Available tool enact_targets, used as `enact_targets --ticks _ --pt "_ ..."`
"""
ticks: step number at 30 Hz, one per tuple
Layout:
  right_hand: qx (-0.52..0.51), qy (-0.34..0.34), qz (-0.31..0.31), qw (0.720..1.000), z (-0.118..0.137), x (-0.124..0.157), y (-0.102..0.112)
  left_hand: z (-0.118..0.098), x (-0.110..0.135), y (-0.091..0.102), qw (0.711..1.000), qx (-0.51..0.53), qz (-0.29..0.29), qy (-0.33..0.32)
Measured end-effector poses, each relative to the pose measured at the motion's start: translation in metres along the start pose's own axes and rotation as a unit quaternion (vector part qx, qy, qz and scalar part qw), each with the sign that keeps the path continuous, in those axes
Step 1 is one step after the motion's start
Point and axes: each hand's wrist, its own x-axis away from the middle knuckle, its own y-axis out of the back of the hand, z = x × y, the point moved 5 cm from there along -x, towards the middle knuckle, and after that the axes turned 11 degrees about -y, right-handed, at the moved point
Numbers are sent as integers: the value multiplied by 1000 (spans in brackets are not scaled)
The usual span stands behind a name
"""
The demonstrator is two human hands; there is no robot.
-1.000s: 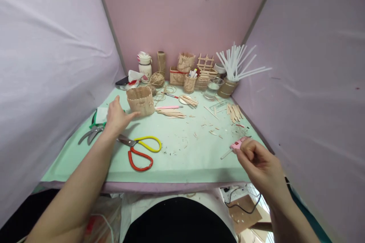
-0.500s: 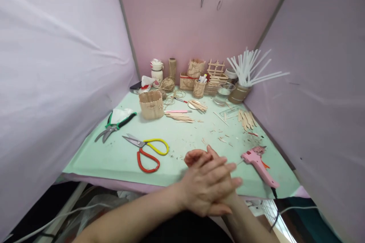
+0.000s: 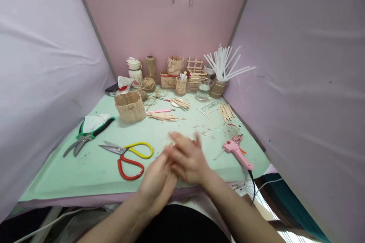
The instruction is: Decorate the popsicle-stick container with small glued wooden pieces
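My left hand (image 3: 158, 182) and my right hand (image 3: 189, 159) are pressed together above the front edge of the table. The right one lies across the left palm, its fingers stretched out and slightly blurred. Part of the left fingers is hidden behind it, and no object shows between them. To the left lie scissors (image 3: 122, 150) with one yellow and one red handle, blades apart. A pink hot glue gun (image 3: 238, 152) rests to the right of my hands. Small wood scraps (image 3: 205, 133) are scattered just beyond them.
Pruning shears (image 3: 88, 135) lie at far left near an oval wooden-stick basket (image 3: 130, 111). Wooden sticks (image 3: 226, 112) and more sticks (image 3: 162, 117) lie farther back. Along the back stand a bottle (image 3: 135, 74), a water cup (image 3: 203, 90) and a jar of white glue sticks (image 3: 218, 89). Fabric walls enclose the table.
My hands have swapped over: the left was on top, now the right is. They remain together. The view has turned right, so the table things appear farther left.
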Motion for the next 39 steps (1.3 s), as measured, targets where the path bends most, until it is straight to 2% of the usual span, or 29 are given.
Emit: enact_targets --ticks 2,3,4,5,6,8,10,11,13,16,18,21,25,28,32,39 --pt "34 -117 -87 989 -46 0 17 -8 15 6 1000 27 1 4" --pt "35 -183 -150 971 -69 7 35 -11 19 16 999 19 -31 -18" --pt "38 -218 -191 956 -87 17 52 -14 20 27 996 -6 -73 -51" --pt "47 -252 -199 946 -103 28 67 -16 19 39 989 -46 -116 -80" --pt "70 -285 -193 936 -115 42 81 -13 16 48 982 -88 -143 -86" --pt "143 -330 -113 926 -131 68 96 -4 6 58 972 -133 -172 -89" --pt "204 -356 -52 910 -136 91 101 4 -5 58 967 -167 -161 -101" --pt "214 -357 -41 908 -134 97 101 8 -10 55 966 -179 -153 -105" --pt "202 -338 -47 918 -126 98 95 12 -18 48 959 -221 -139 -116" --pt "146 -295 -50 943 -105 70 73 17 -24 39 931 -311 -119 -150" --pt "122 -272 -12 955 -93 41 50 21 -26 35 915 -349 -101 -176" --pt "106 -268 47 957 -83 2 15 32 -28 32 901 -380 -72 -198" --pt "115 -286 106 945 -88 -21 -16 44 -41 25 865 -479 7 -150" --pt "118 -304 124 937 -96 -20 -20 49 -61 17 825 -553 61 -98" --pt "114 -306 120 937 -100 -14 -16 57 -88 5 795 -596 91 -69" --pt "78 -312 92 942 -103 -6 -12 76 -97 -6 798 -593 92 -53"
